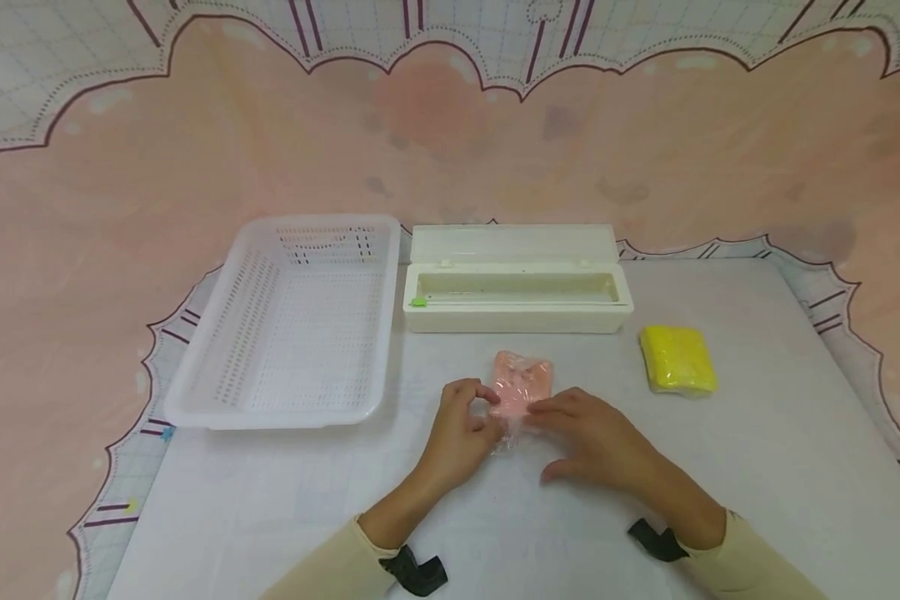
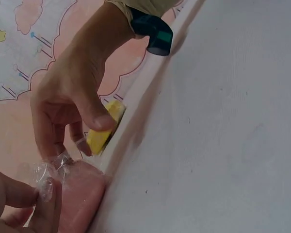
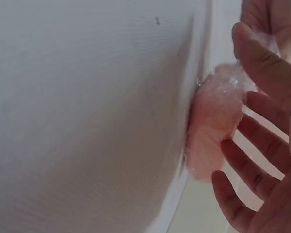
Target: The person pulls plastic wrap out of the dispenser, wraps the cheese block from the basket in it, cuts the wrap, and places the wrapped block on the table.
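A pink block (image 1: 523, 382) in crinkled clear plastic wrap, like a pack of modelling clay, lies flat on the white table in front of the long box. My left hand (image 1: 459, 433) is at its near left corner, thumb and fingers pinching the loose clear wrap (image 2: 47, 187). From the right, my right hand (image 1: 596, 437) reaches over the block's near edge with fingers extended and thumb apart. In the right wrist view its spread fingertips (image 3: 228, 148) lie along the side of the pink block (image 3: 213, 128).
A white perforated basket (image 1: 378, 375) stands at the left. Behind the block sits a long cream box (image 1: 517, 321) with its lid raised and a small green slider (image 1: 418, 302) on its rim. A yellow wrapped block (image 1: 677, 358) lies at the right on the white table (image 1: 780, 417).
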The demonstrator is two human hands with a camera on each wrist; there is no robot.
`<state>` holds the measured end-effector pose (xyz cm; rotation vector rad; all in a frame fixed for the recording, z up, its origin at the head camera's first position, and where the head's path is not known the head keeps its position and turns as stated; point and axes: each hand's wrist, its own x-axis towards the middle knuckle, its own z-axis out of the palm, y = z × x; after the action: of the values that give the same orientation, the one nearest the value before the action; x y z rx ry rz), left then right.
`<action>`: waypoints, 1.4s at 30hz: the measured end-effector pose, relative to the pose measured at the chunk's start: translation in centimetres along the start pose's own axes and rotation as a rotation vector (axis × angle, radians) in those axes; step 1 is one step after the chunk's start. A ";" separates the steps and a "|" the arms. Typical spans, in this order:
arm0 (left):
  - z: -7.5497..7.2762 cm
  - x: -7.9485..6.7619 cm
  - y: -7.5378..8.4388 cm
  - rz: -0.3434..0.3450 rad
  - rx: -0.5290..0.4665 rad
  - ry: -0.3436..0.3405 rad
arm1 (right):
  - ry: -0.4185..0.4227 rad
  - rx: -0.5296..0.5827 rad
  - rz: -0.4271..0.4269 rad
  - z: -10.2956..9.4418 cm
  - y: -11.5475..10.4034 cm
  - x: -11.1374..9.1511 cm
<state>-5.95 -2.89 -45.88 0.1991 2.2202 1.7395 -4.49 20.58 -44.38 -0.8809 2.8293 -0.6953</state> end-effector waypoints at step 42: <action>-0.2 2.6 -0.5 0.288 0.562 0.114 | 0.228 -0.002 0.001 0.6 0.0 2.5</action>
<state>-8.48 -2.42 -46.69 0.5812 2.8364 1.2198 -6.43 18.88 -44.81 -0.8507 3.0272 -0.8439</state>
